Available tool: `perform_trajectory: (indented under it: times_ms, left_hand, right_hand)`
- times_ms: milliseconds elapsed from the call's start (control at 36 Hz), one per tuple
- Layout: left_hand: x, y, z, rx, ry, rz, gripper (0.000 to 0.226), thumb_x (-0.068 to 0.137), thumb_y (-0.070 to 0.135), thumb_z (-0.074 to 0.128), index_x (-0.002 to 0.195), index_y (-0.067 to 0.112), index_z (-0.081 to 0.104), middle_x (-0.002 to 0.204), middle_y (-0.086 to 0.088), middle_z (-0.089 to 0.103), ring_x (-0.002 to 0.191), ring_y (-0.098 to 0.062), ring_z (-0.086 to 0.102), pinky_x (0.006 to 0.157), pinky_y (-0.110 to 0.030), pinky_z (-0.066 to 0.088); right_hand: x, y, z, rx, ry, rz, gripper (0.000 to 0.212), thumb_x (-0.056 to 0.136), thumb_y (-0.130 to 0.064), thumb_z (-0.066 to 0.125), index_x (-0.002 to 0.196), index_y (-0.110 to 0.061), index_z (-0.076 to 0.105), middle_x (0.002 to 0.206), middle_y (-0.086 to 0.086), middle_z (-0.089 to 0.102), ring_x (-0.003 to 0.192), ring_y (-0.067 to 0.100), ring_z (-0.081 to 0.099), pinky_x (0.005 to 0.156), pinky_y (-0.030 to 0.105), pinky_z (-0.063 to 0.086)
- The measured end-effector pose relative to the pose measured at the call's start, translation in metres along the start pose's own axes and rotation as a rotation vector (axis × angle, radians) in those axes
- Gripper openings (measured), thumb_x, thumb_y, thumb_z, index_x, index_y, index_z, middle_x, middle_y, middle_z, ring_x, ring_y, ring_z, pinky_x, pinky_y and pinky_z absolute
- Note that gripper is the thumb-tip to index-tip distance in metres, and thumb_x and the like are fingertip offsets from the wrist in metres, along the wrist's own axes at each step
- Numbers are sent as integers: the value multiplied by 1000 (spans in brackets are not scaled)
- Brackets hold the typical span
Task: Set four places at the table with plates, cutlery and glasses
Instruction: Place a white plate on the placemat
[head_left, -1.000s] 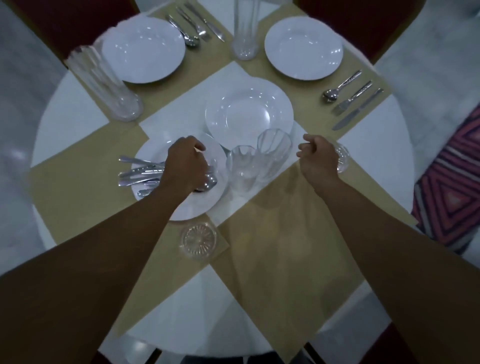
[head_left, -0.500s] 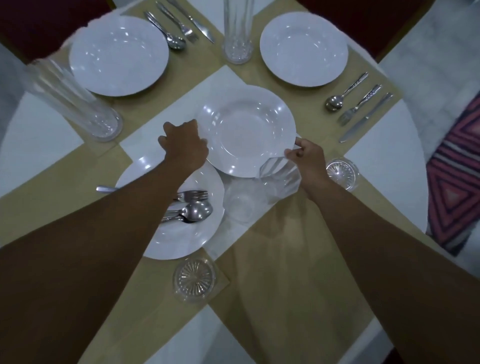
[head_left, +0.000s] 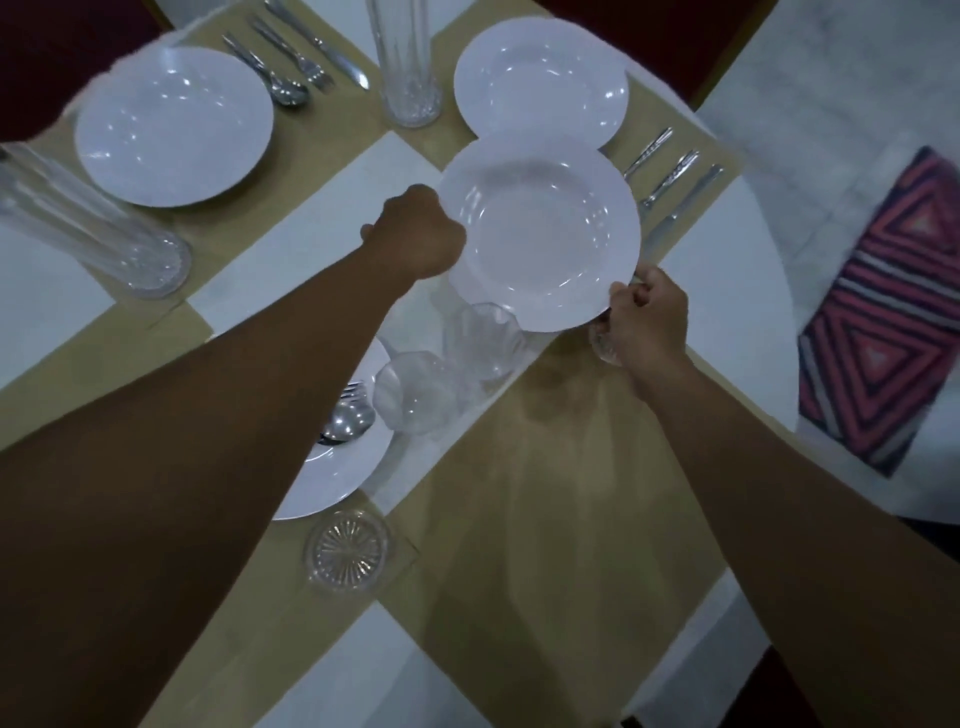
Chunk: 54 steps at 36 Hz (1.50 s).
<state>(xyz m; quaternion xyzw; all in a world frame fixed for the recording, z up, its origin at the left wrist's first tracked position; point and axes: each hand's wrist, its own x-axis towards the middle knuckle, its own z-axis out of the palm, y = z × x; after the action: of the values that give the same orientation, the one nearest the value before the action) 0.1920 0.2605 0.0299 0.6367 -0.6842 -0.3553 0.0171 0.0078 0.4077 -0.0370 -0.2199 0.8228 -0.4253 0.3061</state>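
Plainly the round table (head_left: 727, 312) is half laid. Beyond the carried plate (head_left: 545, 228), a far-left plate (head_left: 174, 124) and a far-right plate (head_left: 540, 78) each have cutlery beside them, so I judge this one is bound for a mat on the person's side of it. It is held level and off the table, with a grip on opposite rims to stop it tipping. The left hand (head_left: 415, 234), at the plate's left edge, curls round the rim, knuckles up. The right hand (head_left: 649, 317), at its near right edge, pinches the rim with the thumb on top. Just nearer than the plate stand one glass (head_left: 485, 338) and a second glass (head_left: 415, 397), probably parked until needed. Nearer and left of it, a spoon (head_left: 348, 418) rests on another plate (head_left: 332, 483).
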Motion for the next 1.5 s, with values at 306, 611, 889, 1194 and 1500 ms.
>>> perform_trajectory:
  times_ms: [306, 611, 889, 1194, 1500]
  left_hand:
    - [-53, 83, 42, -97, -169, 111, 23, 85, 7, 54, 104, -2, 63, 96, -16, 68, 73, -25, 70, 69, -32, 61]
    - [-132, 98, 106, -92, -65, 109, 22, 80, 2, 56, 101, 1, 60, 97, -17, 65, 63, -34, 71, 60, -42, 62]
    - [-193, 29, 160, -298, 58, -58, 42, 75, 22, 49, 116, 25, 57, 102, 0, 65, 85, -29, 69, 73, -48, 60]
    - [-227, -42, 185, -502, 141, -134, 31, 97, 10, 54, 125, 22, 60, 92, 10, 58, 84, -12, 64, 63, -43, 62]
    - [-234, -57, 189, -526, 143, -184, 33, 98, 10, 52, 126, 25, 58, 99, 6, 58, 89, -21, 67, 56, -39, 62]
  right_hand:
    - [-11, 40, -95, 35, 156, 12, 39, 96, -17, 47, 132, -22, 62, 101, 7, 72, 81, 23, 69, 55, 18, 51]
    - [-55, 92, -158, -2, 184, 95, 41, 96, -21, 43, 131, -27, 62, 96, -2, 71, 89, 18, 68, 85, 43, 60]
    - [-118, 141, -170, -70, 94, 131, 18, 95, -17, 50, 107, -18, 63, 85, -5, 62, 84, 20, 62, 67, 28, 44]
    - [-150, 164, -165, -125, 36, 140, 16, 85, -30, 62, 100, -34, 68, 85, -12, 70, 82, 11, 67, 73, 34, 56]
    - [-159, 161, -160, -126, 8, 110, 19, 81, -41, 58, 97, -46, 65, 83, -14, 69, 79, 8, 66, 77, 41, 60]
